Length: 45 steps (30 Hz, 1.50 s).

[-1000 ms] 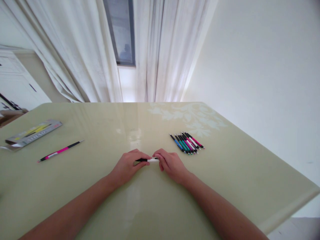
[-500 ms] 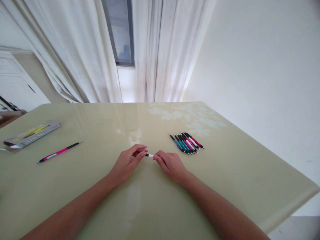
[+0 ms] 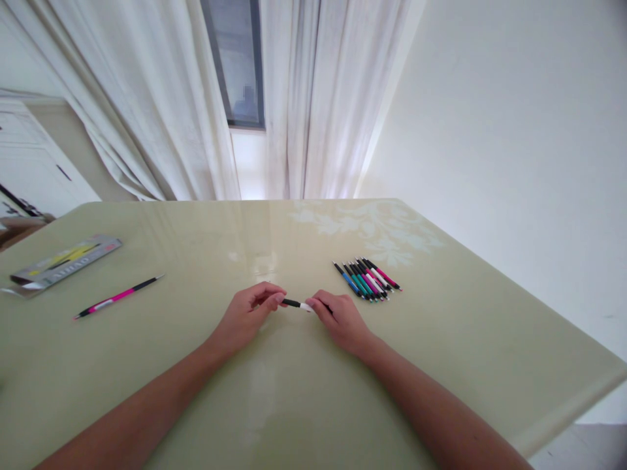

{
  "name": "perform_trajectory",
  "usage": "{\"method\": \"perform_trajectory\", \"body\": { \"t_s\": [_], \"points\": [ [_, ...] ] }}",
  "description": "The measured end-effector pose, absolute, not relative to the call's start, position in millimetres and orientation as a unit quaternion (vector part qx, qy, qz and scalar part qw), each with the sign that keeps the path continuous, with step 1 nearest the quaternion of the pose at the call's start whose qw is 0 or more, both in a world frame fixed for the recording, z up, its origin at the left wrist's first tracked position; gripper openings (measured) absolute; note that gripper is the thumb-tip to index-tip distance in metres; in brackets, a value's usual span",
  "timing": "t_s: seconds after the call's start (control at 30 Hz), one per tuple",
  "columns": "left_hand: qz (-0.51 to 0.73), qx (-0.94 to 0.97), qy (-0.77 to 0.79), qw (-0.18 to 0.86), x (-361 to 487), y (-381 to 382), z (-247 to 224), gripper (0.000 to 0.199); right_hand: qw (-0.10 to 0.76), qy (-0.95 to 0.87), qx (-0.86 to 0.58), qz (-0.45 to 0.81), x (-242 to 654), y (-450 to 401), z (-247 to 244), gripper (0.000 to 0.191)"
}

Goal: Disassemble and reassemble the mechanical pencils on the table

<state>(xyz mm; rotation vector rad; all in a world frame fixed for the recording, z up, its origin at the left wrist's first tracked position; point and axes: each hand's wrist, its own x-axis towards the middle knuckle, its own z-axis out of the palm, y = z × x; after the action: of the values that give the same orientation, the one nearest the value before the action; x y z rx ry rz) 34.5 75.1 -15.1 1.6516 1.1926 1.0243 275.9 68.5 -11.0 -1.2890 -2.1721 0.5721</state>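
A black-and-white mechanical pencil (image 3: 294, 303) is held level between my two hands, low over the table. My left hand (image 3: 252, 313) is closed on its black end, thumb and fingers pinching it. My right hand (image 3: 337, 320) grips the white part, and a bit of black shows at its fingers; the rest is covered. Just beyond my right hand lies a row of several mechanical pencils (image 3: 368, 279) in blue, green, purple, white and pink, side by side. A single pink-and-black mechanical pencil (image 3: 117, 297) rests apart, to the left of my left hand.
A grey and yellow pencil box (image 3: 66, 262) lies at the far left of the pale green table (image 3: 206, 241), its near end flap open. White curtains (image 3: 337, 98) and a window stand behind the table; a white wall (image 3: 514, 130) runs along the right.
My right hand has shifted slightly right along the pencil, so more of its black part shows between my hands. The other pencils and the box lie as before.
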Motion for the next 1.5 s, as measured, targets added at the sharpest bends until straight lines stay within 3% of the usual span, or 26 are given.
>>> {"method": "perform_trajectory", "body": {
  "t_s": [0.17, 0.4, 0.5, 0.7, 0.8, 1.0, 1.1, 1.3, 1.5],
  "points": [
    [0.405, 0.691, 0.454, 0.39, 34.5, 72.4, -12.5, 0.019, 0.261, -0.808, -0.49, 0.196, 275.9, 68.2, -11.3, 0.04],
    [0.36, 0.707, 0.479, 0.375, 34.1, 74.0, -15.6, 0.036, 0.264, -0.806, -0.492, 0.197, 276.1, 68.8, -12.0, 0.041],
    [0.37, 0.705, 0.472, 0.378, 34.2, 73.9, -16.3, 0.029, 0.269, -0.804, -0.494, 0.196, 276.6, 69.4, -12.6, 0.041],
    [0.359, 0.706, 0.479, 0.38, 35.6, 73.4, -15.3, 0.038, 0.274, -0.804, -0.489, 0.201, 276.6, 69.7, -13.2, 0.041],
    [0.367, 0.712, 0.476, 0.363, 36.0, 73.4, -15.1, 0.031, 0.278, -0.797, -0.497, 0.202, 276.4, 69.5, -11.8, 0.041],
    [0.355, 0.707, 0.482, 0.377, 35.5, 73.6, -14.4, 0.04, 0.284, -0.798, -0.491, 0.204, 277.0, 69.9, -11.5, 0.042],
    [0.368, 0.705, 0.48, 0.37, 35.4, 73.2, -14.3, 0.03, 0.287, -0.794, -0.496, 0.201, 277.2, 70.4, -12.3, 0.044],
    [0.344, 0.707, 0.491, 0.376, 36.2, 73.0, -12.3, 0.041, 0.289, -0.794, -0.494, 0.205, 276.8, 69.3, -11.3, 0.043],
    [0.347, 0.725, 0.485, 0.344, 31.9, 74.3, -14.2, 0.038, 0.289, -0.793, -0.493, 0.211, 276.1, 69.3, -12.6, 0.04]
  ]
}}
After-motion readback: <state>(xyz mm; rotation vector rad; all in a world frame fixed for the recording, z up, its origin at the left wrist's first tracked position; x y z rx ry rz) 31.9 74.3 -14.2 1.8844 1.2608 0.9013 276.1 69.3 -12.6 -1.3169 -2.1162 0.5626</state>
